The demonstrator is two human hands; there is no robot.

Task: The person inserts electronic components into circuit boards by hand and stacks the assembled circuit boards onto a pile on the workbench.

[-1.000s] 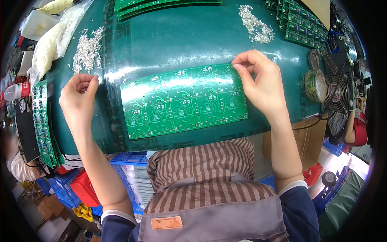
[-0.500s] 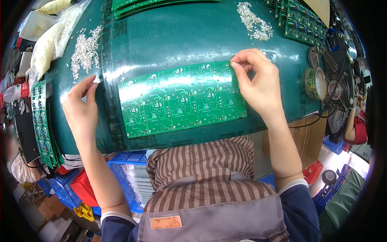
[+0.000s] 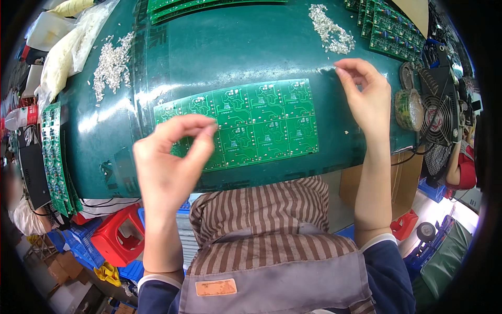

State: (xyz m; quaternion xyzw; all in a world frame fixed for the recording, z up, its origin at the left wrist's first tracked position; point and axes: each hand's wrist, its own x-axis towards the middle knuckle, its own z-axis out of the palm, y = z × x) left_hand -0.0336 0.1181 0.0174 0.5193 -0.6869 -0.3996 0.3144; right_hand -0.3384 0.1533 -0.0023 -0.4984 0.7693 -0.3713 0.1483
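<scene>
A green circuit board panel (image 3: 269, 138) lies on the dark green mat, with rows of repeated circuits. My left hand (image 3: 175, 157) is over its left half, thumb and forefinger pinched close above the board; whatever tiny part they hold is too small to name. My right hand (image 3: 366, 94) is to the right of the board, off it, thumb and forefinger closed together; what is between them cannot be made out. Just beyond it is a pile of small clear-and-silver parts (image 3: 330, 30). Another such pile (image 3: 112, 65) lies at the left.
Green boards stand stacked at the far edge (image 3: 209, 6), populated boards at the far right (image 3: 395, 34) and left edge (image 3: 55, 157). A tape roll (image 3: 409, 109) and a black fan (image 3: 438, 112) stand at right. Plastic bags (image 3: 65, 63) lie far left; a red stool (image 3: 119, 235) is below.
My left hand has moved right from beside the left pile to over the board. My right hand has left the board's far right corner and moved right, toward the right pile.
</scene>
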